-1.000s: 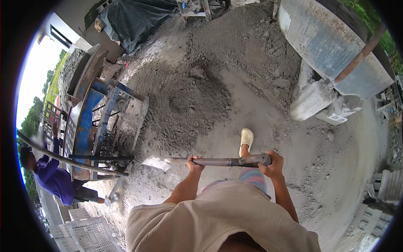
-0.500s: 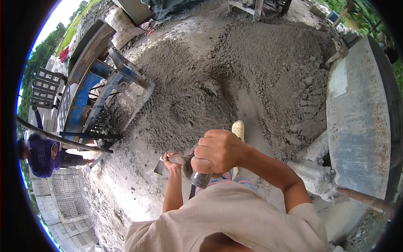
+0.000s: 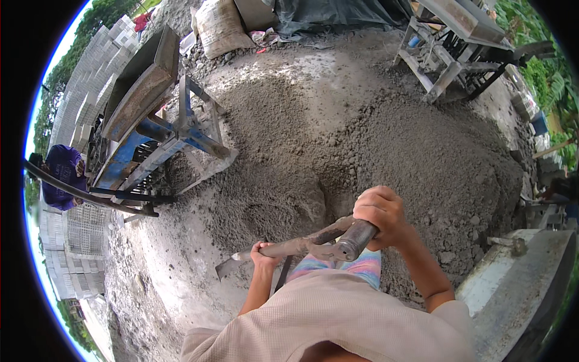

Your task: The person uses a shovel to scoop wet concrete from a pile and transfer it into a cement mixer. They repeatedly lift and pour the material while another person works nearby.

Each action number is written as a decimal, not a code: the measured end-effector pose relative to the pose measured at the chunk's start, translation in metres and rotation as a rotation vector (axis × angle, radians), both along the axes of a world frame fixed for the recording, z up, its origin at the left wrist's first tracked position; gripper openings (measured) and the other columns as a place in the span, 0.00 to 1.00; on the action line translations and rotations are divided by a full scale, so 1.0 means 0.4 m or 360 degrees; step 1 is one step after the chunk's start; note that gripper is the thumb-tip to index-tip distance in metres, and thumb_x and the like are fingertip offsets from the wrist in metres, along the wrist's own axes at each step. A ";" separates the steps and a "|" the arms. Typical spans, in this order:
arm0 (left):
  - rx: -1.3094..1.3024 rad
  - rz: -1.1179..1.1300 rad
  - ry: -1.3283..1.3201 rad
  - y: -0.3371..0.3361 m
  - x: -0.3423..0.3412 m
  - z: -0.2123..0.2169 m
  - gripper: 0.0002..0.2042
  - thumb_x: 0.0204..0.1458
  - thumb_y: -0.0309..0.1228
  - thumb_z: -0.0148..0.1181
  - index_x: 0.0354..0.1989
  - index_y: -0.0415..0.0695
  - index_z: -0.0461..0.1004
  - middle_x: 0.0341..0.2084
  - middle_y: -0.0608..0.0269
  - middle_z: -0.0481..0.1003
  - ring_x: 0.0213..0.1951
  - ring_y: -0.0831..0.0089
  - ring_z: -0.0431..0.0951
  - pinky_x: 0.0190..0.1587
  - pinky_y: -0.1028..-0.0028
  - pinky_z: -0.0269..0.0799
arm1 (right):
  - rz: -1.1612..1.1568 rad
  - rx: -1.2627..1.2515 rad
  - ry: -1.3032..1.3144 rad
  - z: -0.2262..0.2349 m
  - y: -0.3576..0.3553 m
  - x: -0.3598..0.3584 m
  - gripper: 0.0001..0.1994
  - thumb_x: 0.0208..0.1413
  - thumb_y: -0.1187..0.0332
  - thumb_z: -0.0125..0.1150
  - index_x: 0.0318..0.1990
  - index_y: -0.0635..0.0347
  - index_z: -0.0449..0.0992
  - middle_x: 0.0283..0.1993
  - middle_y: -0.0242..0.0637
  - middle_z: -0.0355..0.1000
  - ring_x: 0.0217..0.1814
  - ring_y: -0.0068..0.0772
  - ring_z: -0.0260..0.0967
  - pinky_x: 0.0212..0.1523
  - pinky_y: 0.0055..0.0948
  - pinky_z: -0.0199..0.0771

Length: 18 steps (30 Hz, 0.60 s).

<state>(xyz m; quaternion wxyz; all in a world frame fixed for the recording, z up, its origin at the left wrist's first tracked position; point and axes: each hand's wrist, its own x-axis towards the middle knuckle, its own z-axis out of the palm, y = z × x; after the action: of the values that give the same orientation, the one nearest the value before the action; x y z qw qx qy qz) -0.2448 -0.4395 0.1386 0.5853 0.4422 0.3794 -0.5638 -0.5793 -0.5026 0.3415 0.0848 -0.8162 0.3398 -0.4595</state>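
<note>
My right hand [image 3: 381, 214] is wrapped round the tube-shaped grip at the end of a shovel [image 3: 295, 246] with a worn, forked handle. Lower on the shaft, close to the metal blade, my left hand [image 3: 265, 256] is closed. The shovel lies slanted across the front of my body, with its blade end at the left and only partly showing. Beyond my hands spreads a heap of damp grey sand-like mix [image 3: 259, 208], joined to a larger heap [image 3: 440, 157] at the right.
A blue metal machine frame [image 3: 187, 136] stands left of the heaps. At the right is a grey metal trough [image 3: 518, 283]; a metal stand [image 3: 446, 63] is at the far right. Sacks [image 3: 220, 30] lie at the back. A person in purple [image 3: 62, 178] is near stacked blocks [image 3: 90, 223].
My right hand has moved right and away from the left, so more of the shovel's shaft shows. The view has shifted, bringing more of the far stand into sight. Both hands keep hold.
</note>
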 end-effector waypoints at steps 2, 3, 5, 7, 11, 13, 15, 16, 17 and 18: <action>0.0229 -0.0052 0.0095 -0.047 -0.033 0.027 0.08 0.39 0.30 0.48 0.11 0.49 0.62 0.09 0.71 0.63 0.14 0.72 0.64 0.27 0.70 0.69 | -0.0096 0.0240 -0.0031 -0.013 -0.103 -0.086 0.18 0.29 0.55 0.67 0.27 0.53 0.69 0.31 0.34 0.68 0.34 0.36 0.66 0.37 0.33 0.64; 0.0279 0.0022 0.0116 -0.074 -0.036 0.025 0.09 0.40 0.31 0.47 0.11 0.49 0.60 0.09 0.72 0.63 0.15 0.72 0.64 0.27 0.70 0.69 | -0.0121 0.0386 -0.0109 -0.021 -0.129 -0.119 0.20 0.30 0.52 0.68 0.27 0.54 0.69 0.32 0.36 0.68 0.37 0.37 0.66 0.39 0.35 0.64; 0.0385 0.0133 0.0205 -0.146 -0.046 -0.013 0.11 0.42 0.31 0.47 0.11 0.49 0.58 0.09 0.72 0.63 0.16 0.73 0.65 0.26 0.72 0.68 | -0.0310 0.0578 -0.0008 -0.080 -0.186 -0.206 0.22 0.34 0.47 0.66 0.27 0.56 0.69 0.34 0.38 0.68 0.39 0.39 0.65 0.41 0.37 0.62; 0.0492 0.0284 0.0157 -0.238 -0.070 -0.005 0.10 0.43 0.31 0.48 0.12 0.48 0.60 0.10 0.73 0.63 0.17 0.73 0.67 0.26 0.71 0.70 | -0.0525 0.0833 0.0075 -0.188 -0.267 -0.277 0.20 0.38 0.49 0.64 0.26 0.57 0.69 0.32 0.37 0.67 0.38 0.39 0.64 0.41 0.38 0.62; 0.0704 0.0649 0.0214 -0.405 -0.066 -0.038 0.05 0.43 0.29 0.50 0.17 0.46 0.65 0.15 0.71 0.67 0.20 0.72 0.71 0.28 0.69 0.72 | -0.0570 0.1075 0.0430 -0.317 -0.538 -0.405 0.18 0.41 0.51 0.60 0.23 0.58 0.69 0.28 0.35 0.66 0.35 0.38 0.62 0.41 0.37 0.61; 0.0639 0.0813 0.0423 -0.468 -0.061 -0.091 0.02 0.42 0.28 0.50 0.21 0.45 0.68 0.21 0.68 0.70 0.24 0.71 0.74 0.29 0.70 0.73 | -0.0553 0.1043 0.0586 -0.374 -0.737 -0.479 0.18 0.42 0.51 0.60 0.23 0.58 0.69 0.28 0.36 0.66 0.36 0.39 0.62 0.41 0.37 0.60; 0.0634 0.0901 0.0235 -0.596 -0.135 -0.089 0.03 0.42 0.29 0.50 0.23 0.45 0.69 0.25 0.64 0.72 0.27 0.70 0.76 0.31 0.72 0.74 | -0.0577 0.0861 0.0675 -0.381 -1.039 -0.553 0.17 0.42 0.52 0.59 0.24 0.59 0.70 0.29 0.36 0.66 0.37 0.40 0.62 0.41 0.37 0.60; 0.0597 0.0880 0.0252 -0.660 -0.165 -0.069 0.04 0.43 0.30 0.50 0.23 0.45 0.69 0.27 0.63 0.73 0.28 0.70 0.76 0.32 0.72 0.74 | -0.0551 0.0789 0.0683 -0.381 -1.178 -0.562 0.17 0.43 0.52 0.59 0.24 0.59 0.70 0.29 0.37 0.66 0.38 0.40 0.61 0.41 0.38 0.59; 0.0696 0.0952 0.0127 -0.674 -0.178 -0.100 0.03 0.43 0.30 0.50 0.24 0.46 0.70 0.27 0.64 0.72 0.27 0.69 0.76 0.31 0.72 0.74 | -0.0458 0.0670 0.0645 -0.366 -1.329 -0.541 0.17 0.44 0.53 0.58 0.25 0.59 0.70 0.31 0.37 0.67 0.39 0.41 0.61 0.41 0.38 0.59; 0.0534 0.0927 0.0098 -0.621 -0.167 -0.193 0.04 0.44 0.29 0.50 0.25 0.45 0.70 0.26 0.65 0.73 0.27 0.69 0.76 0.31 0.71 0.74 | -0.0339 0.0572 0.0594 -0.334 -1.496 -0.479 0.16 0.46 0.53 0.57 0.27 0.59 0.70 0.32 0.38 0.67 0.39 0.41 0.61 0.42 0.38 0.59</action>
<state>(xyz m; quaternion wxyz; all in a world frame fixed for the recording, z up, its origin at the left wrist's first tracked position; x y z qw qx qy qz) -0.3117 -0.6880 0.0615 0.6291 0.3881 0.5949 -0.3157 -0.7709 -1.1010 0.2079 0.1153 -0.8182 0.5096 -0.2399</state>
